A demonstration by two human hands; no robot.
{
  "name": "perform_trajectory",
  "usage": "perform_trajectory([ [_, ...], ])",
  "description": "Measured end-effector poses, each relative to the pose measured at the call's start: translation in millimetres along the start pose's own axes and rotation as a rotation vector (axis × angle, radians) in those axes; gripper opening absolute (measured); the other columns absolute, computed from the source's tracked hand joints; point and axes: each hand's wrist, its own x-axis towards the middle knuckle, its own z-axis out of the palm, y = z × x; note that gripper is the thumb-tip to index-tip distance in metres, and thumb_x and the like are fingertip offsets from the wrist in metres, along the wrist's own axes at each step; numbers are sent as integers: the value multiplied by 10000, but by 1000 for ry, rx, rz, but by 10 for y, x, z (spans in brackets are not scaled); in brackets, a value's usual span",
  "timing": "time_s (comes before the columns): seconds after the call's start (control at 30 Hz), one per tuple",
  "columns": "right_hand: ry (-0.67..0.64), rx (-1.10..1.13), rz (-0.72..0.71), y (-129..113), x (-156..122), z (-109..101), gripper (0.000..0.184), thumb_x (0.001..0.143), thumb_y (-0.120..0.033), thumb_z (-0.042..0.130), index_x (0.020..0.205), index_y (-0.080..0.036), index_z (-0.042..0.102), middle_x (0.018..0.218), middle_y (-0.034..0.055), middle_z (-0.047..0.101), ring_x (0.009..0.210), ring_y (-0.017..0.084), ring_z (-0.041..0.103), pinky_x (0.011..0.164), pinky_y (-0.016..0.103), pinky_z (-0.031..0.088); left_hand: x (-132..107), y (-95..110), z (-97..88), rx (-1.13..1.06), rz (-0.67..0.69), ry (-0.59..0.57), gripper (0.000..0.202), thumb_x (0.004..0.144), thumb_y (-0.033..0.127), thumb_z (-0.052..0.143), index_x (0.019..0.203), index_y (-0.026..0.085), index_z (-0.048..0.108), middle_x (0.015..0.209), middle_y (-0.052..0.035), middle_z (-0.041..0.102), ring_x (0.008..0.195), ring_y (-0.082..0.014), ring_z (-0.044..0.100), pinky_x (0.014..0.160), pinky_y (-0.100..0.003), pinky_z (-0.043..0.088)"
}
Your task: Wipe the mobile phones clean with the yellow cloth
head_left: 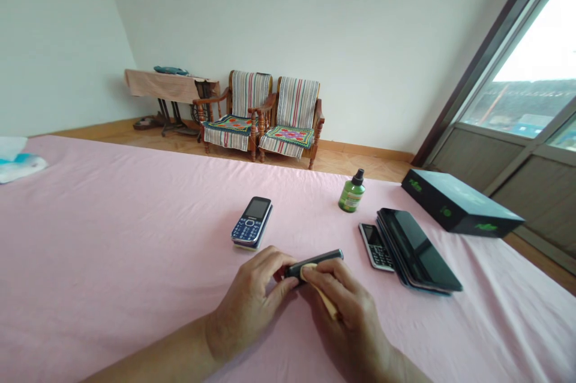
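Note:
My left hand [251,305] and my right hand [348,308] meet low in the middle of the pink tablecloth [112,239]. Together they grip a slim black phone [320,261] held on edge. My left fingers close on its near end. My right hand pinches a small tan tool [324,299] against the same end; how the tool meets the phone is hidden by my fingers. A blue keypad phone [252,222] lies just beyond my left hand.
A green bottle with a black cap [351,192] stands at the back right. A small keypad phone [377,246] lies beside a stack of dark tablets [416,249]. A black box [459,202] sits near the window. White cloth [18,161] lies far left.

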Motion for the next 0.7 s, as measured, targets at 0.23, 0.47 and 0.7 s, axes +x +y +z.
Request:
perform_trajectory([
  [0.23,309,-132,85,92,116,-160,199,920,-108,511,1025,-183,661,913,72,613,817,177,634,680,283,539,-2,-2,38,33,-1,8,198,792,45,612,933,183,624,834,-18,616,781,-186,586,719,-283,457],
  [0.47,63,-121,-66,-117,143,-18,274,917,-40,457,1091,-195,602,933,74,594,833,181,606,711,295,545,17,24,31,-26,-26,-36,124,792,81,584,863,180,611,819,-13,596,783,-182,562,716,-276,428],
  [0.7,-127,-268,-77,-168,75,224,322,876,14,444,1112,-163,573,949,107,576,823,231,568,708,384,551,24,7,37,-42,-66,3,94,748,93,610,803,166,587,772,-5,593,725,-173,548,679,-267,425],
])
